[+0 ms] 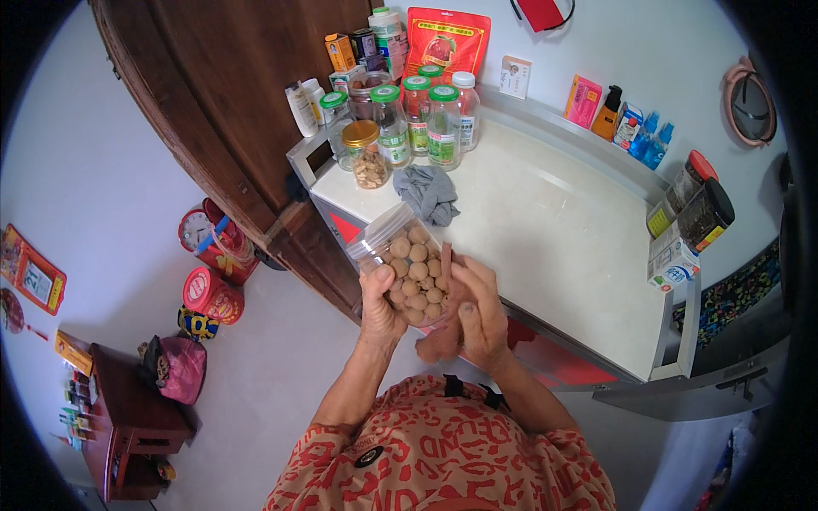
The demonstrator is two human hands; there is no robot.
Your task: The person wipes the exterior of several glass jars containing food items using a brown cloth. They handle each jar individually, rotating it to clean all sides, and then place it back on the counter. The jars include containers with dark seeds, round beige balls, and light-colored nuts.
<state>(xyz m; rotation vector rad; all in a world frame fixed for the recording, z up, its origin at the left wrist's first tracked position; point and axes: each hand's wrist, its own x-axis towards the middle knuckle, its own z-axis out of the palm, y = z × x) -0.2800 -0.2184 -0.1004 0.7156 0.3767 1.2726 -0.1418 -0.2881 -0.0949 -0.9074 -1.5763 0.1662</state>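
A clear plastic jar of round brown dried fruits lies tilted in my left hand, its clear screw lid pointing up and left. My left thumb presses on the jar's side. My right hand holds a reddish-brown cloth against the jar's base and right side. Beyond the jar, a crumpled grey cloth rests on the white countertop. Behind it stand a gold-lidded jar of dried pieces and several glass jars with green lids.
A red pouch leans on the wall behind the jars. At the counter's right end stand dark-filled jars and a milk carton. A raised metal rim runs along the back. A wooden cabinet stands left.
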